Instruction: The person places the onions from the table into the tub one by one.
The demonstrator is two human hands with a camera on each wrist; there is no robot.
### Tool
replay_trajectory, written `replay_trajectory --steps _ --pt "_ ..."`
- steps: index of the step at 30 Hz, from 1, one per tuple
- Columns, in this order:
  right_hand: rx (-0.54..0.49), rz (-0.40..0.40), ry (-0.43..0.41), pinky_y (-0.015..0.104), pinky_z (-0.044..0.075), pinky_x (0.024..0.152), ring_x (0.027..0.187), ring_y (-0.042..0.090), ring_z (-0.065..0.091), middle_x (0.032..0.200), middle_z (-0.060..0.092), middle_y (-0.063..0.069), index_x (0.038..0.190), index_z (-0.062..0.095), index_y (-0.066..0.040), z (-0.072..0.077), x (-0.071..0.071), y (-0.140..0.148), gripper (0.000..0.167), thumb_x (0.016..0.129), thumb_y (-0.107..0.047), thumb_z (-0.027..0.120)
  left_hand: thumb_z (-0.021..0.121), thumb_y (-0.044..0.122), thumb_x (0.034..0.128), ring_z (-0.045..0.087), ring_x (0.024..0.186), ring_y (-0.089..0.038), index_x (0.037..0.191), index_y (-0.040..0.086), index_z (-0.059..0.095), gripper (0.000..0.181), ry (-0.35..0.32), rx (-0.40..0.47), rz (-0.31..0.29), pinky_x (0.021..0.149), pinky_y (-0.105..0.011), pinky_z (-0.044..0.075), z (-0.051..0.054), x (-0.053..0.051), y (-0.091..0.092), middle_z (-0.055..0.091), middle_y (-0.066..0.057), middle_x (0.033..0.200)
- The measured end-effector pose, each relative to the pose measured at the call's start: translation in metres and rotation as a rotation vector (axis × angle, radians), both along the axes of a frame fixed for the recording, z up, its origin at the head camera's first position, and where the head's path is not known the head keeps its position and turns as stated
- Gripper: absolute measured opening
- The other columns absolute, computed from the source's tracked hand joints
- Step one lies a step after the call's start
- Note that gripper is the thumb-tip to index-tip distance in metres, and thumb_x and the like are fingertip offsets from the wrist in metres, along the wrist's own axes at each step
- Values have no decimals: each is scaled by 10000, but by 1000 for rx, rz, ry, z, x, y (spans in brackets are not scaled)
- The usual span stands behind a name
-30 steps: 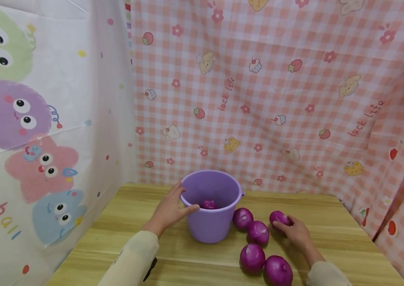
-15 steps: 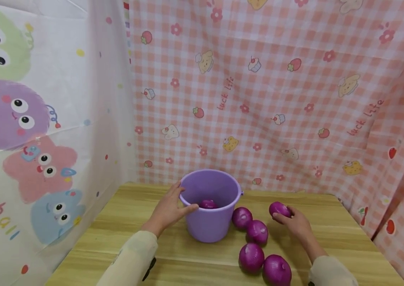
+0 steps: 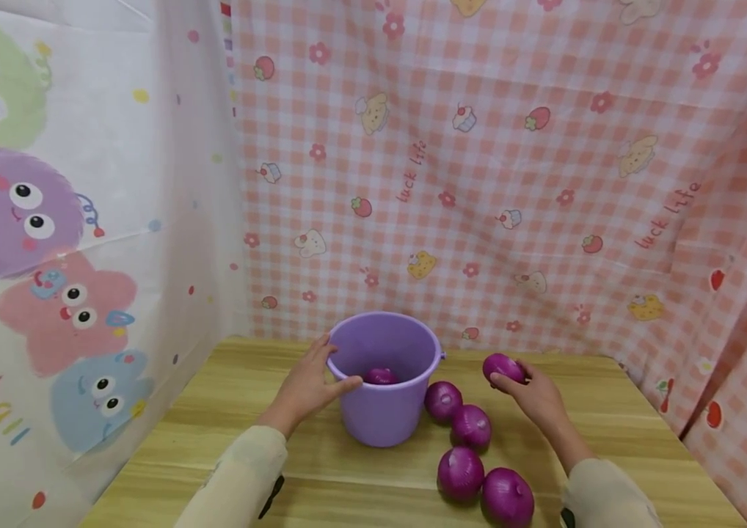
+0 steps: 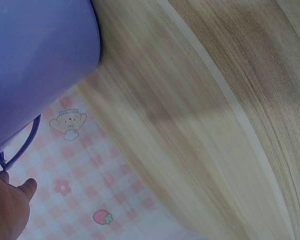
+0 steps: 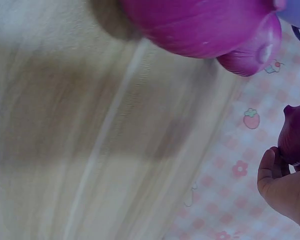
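Note:
A purple bucket (image 3: pixel 383 418) stands upright on the wooden table, with a red onion (image 3: pixel 380 376) inside. My left hand (image 3: pixel 304 385) holds its near-left rim, thumb along the front and fingers at the left side. In the left wrist view that hand (image 4: pixel 7 207) is partly cut off, beside the bucket's thin handle (image 4: pixel 25 145). My right hand (image 3: pixel 538 396) grips another red onion (image 3: pixel 502 368) between thumb and fingers, above the table to the right of the bucket. The right wrist view shows this held onion (image 5: pixel 297 132) at its right edge.
Several red onions lie on the wooden table (image 3: pixel 340 484) right of the bucket: one onion (image 3: pixel 443 402) close beside it, another onion (image 3: pixel 471 427) nearer, and two more toward the front edge. A pink checked cloth (image 3: pixel 479 161) hangs behind; a white printed cloth (image 3: pixel 169 161) hangs at left.
My right hand has raised its onion off the table and brought it slightly left and away from me. The left hand stays at the bucket's rim. The head view has shifted slightly.

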State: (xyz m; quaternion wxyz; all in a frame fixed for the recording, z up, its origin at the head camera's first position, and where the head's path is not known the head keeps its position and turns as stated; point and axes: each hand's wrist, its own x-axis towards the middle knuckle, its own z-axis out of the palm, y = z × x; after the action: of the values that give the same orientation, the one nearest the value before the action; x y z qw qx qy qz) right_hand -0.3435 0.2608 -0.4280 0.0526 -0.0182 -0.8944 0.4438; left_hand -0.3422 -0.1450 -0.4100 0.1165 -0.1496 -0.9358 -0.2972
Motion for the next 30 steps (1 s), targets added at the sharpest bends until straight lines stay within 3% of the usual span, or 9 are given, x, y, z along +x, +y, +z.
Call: replay_trajectory --steps 5,11,25,30 --pt "-11 3 34 556 442 998 1257 451 489 1407 459 340 1510 315 48 7 -2 -5 945 895 -588 646 622 737 808 269 1454 -350 1429 8 471 970 0 -4 3 1129 -552 302 -1 1 -2 212 -114 1630" --pt "-63 20 49 538 439 1011 1290 443 463 1437 426 335 1545 236 29 19 -4 -13 984 889 -561 673 624 736 808 260 1458 -351 1427 7 474 967 -5 -3 6 1132 -550 296 0 2 -1 206 -115 1632" --pt "-67 30 93 516 457 1006 1238 412 524 1404 490 293 1495 364 21 47 -7 -39 944 853 -582 704 628 722 816 262 1453 -371 1433 17 469 950 -7 1 4 1130 -565 288 1 3 -1 209 -139 1627" --pt "-119 52 104 499 466 1004 1224 385 541 1376 518 280 1480 385 28 55 -6 -49 894 865 -526 722 658 667 835 270 1448 -378 1425 12 474 900 0 1 3 1128 -567 292 0 2 1 217 -145 1622"
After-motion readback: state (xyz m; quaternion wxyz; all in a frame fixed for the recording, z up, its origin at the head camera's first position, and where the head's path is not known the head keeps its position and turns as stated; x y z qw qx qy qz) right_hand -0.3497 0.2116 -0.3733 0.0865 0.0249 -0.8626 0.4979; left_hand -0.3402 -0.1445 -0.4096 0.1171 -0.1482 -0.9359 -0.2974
